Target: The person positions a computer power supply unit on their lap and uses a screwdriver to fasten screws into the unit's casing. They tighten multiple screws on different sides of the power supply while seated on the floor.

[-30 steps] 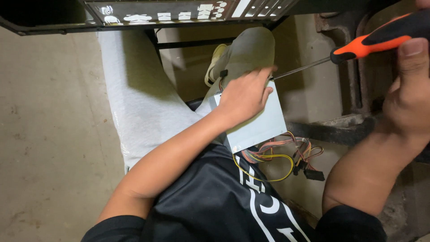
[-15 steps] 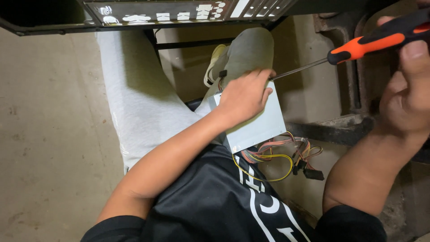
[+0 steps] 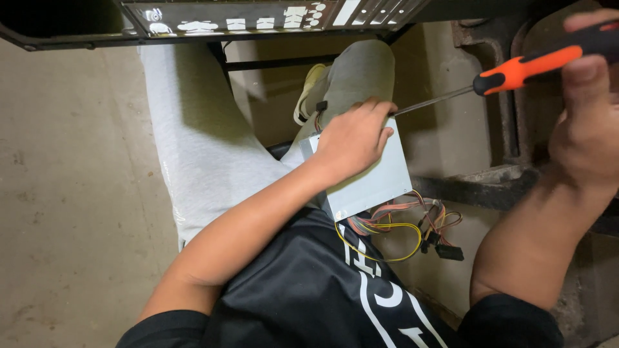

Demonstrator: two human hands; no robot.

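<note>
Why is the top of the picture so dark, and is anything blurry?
Head view: the top left corner sits in deep shadow under the dark computer case; the right hand with the orange screwdriver, close to the camera, looks slightly soft; the left hand on the grey metal box is sharp and evenly lit; no strong glare.

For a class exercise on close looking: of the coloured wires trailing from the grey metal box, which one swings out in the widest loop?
The yellow wire: it curves well below the box in one broad loop, while the red and orange wires stay bunched near the box's edge.
</note>
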